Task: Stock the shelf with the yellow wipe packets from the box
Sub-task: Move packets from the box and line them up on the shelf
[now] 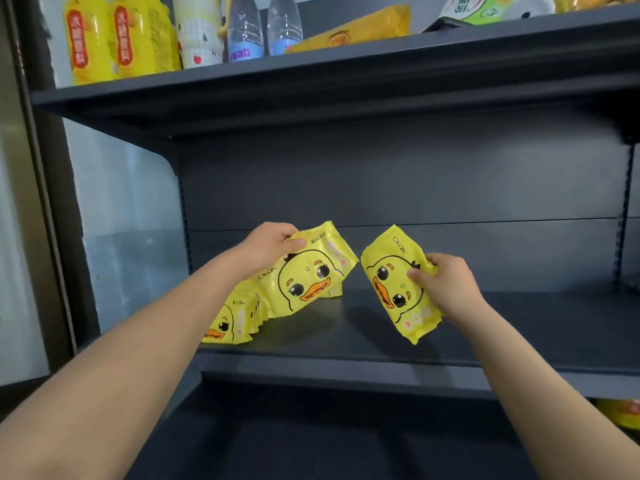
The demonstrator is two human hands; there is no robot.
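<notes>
Two yellow duck-print wipe packets held, one per hand. The first packet (311, 277) is pinched at its top edge by the left grip (272, 245), lower edge down on the shelf (502, 327) towards its left end, just beside a row of packets (239, 317) (count unclear). The right grip (448, 284) is clenched round the second packet (394, 289), tilted over mid-shelf, apart from the first. Two bottles (263, 29) stand on the board above.
</notes>
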